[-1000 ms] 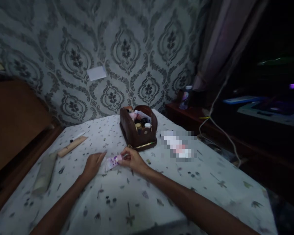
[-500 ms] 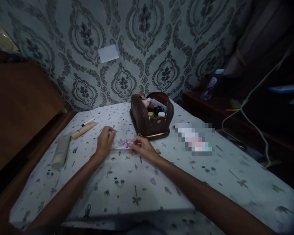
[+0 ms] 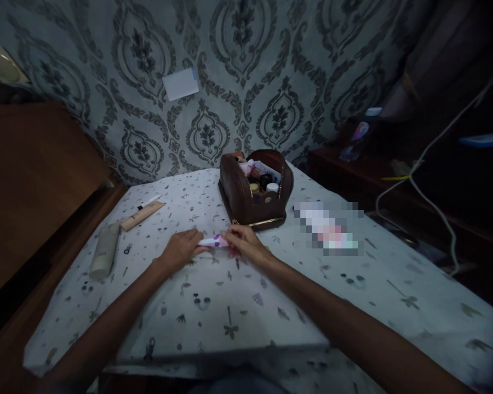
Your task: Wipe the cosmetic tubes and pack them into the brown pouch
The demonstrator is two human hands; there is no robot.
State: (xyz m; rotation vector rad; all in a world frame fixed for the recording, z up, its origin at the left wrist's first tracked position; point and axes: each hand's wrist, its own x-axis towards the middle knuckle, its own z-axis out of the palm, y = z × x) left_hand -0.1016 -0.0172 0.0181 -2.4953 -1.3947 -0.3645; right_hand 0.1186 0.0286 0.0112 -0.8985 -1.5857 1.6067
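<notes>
A small white tube with pink and purple markings (image 3: 214, 241) is stretched between my two hands, just above the patterned cloth. My left hand (image 3: 179, 249) is closed on its white end. The fingertips of my right hand (image 3: 245, 243) pinch its pink end. Right behind my right hand stands a brown toiletry bag (image 3: 252, 205), unzipped at the top. Jars and other small items, one with a white lid (image 3: 272, 187), show inside it.
Left on the cloth (image 3: 213, 323) lie a grey-green squeeze tube (image 3: 105, 251), a flat tan packet (image 3: 143, 215) and a thin white stick (image 3: 151, 201). A blurred-out object (image 3: 324, 225) lies right of the bag. Beyond, a bottle (image 3: 359, 134) and a white cable (image 3: 433, 208) are visible.
My left hand, previously raised with fingers apart from the tube, has come to its left end and closed on it. The tube now looks narrower and lifted; my right hand still grips it.
</notes>
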